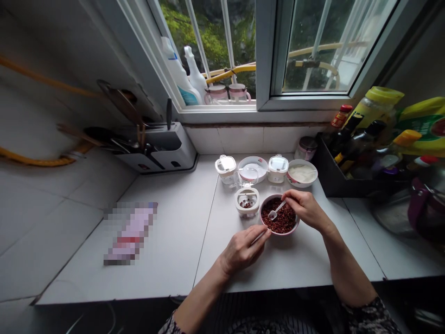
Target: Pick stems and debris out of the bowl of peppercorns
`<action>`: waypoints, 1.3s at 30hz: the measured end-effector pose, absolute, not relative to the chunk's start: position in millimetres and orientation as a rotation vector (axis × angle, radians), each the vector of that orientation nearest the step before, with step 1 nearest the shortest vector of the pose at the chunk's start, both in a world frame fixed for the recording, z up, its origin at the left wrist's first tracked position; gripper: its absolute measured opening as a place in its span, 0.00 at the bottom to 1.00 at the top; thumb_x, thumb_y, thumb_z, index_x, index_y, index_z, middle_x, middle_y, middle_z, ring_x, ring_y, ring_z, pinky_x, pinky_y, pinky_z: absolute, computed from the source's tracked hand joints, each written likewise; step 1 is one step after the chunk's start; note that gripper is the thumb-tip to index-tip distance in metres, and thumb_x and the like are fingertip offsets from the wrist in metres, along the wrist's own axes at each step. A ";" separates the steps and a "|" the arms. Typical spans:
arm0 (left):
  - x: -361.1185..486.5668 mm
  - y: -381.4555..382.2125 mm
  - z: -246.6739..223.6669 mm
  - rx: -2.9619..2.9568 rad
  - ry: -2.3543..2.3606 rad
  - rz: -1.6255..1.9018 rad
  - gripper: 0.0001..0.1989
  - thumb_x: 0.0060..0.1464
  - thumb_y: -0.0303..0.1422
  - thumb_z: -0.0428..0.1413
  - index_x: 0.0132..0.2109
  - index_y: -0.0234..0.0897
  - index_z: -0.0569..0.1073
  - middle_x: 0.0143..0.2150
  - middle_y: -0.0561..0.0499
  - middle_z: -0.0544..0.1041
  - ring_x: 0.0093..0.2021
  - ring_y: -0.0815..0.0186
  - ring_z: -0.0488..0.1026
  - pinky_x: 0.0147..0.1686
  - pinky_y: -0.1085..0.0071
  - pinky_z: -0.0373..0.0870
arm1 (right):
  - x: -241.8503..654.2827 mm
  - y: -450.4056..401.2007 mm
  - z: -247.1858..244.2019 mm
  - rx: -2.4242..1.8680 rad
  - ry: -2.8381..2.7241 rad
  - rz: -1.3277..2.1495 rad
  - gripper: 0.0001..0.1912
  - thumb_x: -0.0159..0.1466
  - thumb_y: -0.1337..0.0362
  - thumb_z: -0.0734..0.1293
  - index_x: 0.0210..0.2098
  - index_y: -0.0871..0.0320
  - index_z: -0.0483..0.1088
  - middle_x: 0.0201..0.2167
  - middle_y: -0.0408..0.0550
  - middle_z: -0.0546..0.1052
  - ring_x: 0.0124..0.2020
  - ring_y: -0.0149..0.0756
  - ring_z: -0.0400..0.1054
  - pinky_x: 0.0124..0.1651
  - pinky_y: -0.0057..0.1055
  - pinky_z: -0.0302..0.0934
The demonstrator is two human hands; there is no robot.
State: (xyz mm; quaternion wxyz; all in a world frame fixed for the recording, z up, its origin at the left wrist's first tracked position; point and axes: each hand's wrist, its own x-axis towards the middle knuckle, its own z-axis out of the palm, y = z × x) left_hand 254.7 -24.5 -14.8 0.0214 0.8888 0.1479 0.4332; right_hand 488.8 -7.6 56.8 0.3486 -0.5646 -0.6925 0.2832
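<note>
Reddish-brown spice (281, 218) fills a pink-rimmed bowl (280, 233) under the right hand's (308, 209) fingers (294, 198), pinching a white spoon (273, 214) — left hand (241, 250) pinches a thin stick (259, 237); a slip could spill grains.

Bare forearms (344, 264) on show, slim ones, running out to the left hand (241, 250) and right hand (306, 209). Dark patterned sleeves along the near edge, left sleeve (170, 323) and right sleeve (369, 317), cut off by the frame around the elbows, with a pale print that looks kinda floral, clearest on the right. Near middle, a dark top (274, 323) with thin pale vertical stripes, mostly lost in shadow. Same garment as the sleeves? Can't tell.
</note>
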 end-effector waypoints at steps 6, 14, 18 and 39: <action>253.9 -24.6 -16.7 2.760 0.476 1.334 0.18 0.61 0.19 0.49 0.57 0.28 0.69 0.46 0.38 0.76 0.47 0.59 0.77 0.42 0.64 0.80 | 491.0 -6.4 56.9 -1.441 -1.754 0.712 0.10 0.64 0.64 0.60 0.32 0.57 0.73 0.23 0.44 0.74 0.25 0.33 0.66 0.28 0.28 0.60; 253.4 -25.0 -15.9 2.765 0.481 1.322 0.18 0.61 0.20 0.49 0.57 0.28 0.69 0.46 0.38 0.76 0.47 0.60 0.77 0.43 0.64 0.80 | 491.0 -6.0 54.5 -1.493 -1.778 0.661 0.10 0.64 0.65 0.59 0.32 0.57 0.72 0.24 0.44 0.74 0.24 0.33 0.66 0.28 0.28 0.59; 253.4 -25.0 -14.2 2.766 0.474 1.318 0.17 0.61 0.19 0.49 0.57 0.28 0.69 0.46 0.38 0.76 0.47 0.59 0.77 0.43 0.64 0.80 | 491.2 -5.5 54.3 -1.513 -1.749 0.656 0.10 0.63 0.65 0.60 0.31 0.56 0.72 0.22 0.43 0.74 0.24 0.33 0.66 0.29 0.29 0.59; 253.9 -24.1 -17.0 2.758 0.449 1.339 0.16 0.59 0.18 0.50 0.54 0.24 0.70 0.46 0.36 0.76 0.47 0.58 0.76 0.43 0.63 0.80 | 479.5 -0.4 55.7 -1.269 -1.099 1.102 0.15 0.52 0.55 0.73 0.33 0.60 0.76 0.24 0.48 0.80 0.13 0.23 0.57 0.16 0.25 0.53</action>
